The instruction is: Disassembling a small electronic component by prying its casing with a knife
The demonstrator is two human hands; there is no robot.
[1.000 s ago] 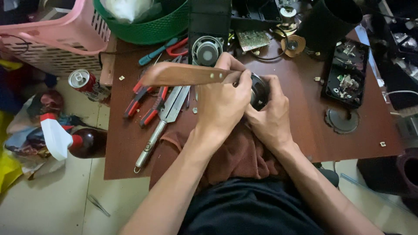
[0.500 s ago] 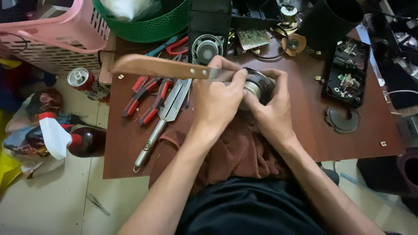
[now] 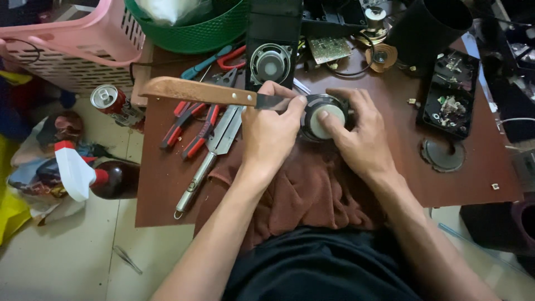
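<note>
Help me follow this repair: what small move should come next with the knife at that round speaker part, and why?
Probably lever the knife gently while the right hand steadies the round speaker part. The left hand holds the blade at its rim, the wooden handle pointing left, and the part rests on the brown cloth.

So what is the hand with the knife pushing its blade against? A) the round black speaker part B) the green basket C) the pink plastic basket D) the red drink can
A: the left hand holds the wooden-handled knife with its blade tip at the edge of the round black speaker part with a pale centre, which the right hand steadies on the brown table.
</note>
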